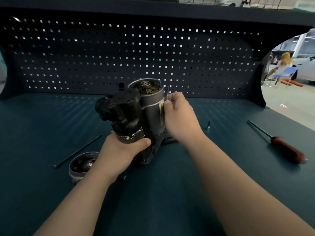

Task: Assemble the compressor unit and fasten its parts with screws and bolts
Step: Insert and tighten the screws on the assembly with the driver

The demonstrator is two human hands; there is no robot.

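Observation:
The compressor unit (134,114) stands tilted on the dark green bench, a grey motor cylinder with an open top beside a black dirty body. My left hand (122,150) grips the lower black cylinder with the torn label. My right hand (179,114) pinches a thin long bolt (167,93) held upright against the right side of the grey cylinder. A round metal end cap (81,165) lies open side up at the left front. A second long bolt (78,151) lies on the bench beside it.
A red-handled screwdriver (279,143) lies at the right. A small socket bit (208,125) stands right of the unit, and a short screw (123,178) lies near my left forearm. A pegboard wall (119,53) closes the back. A person sits far off at the right.

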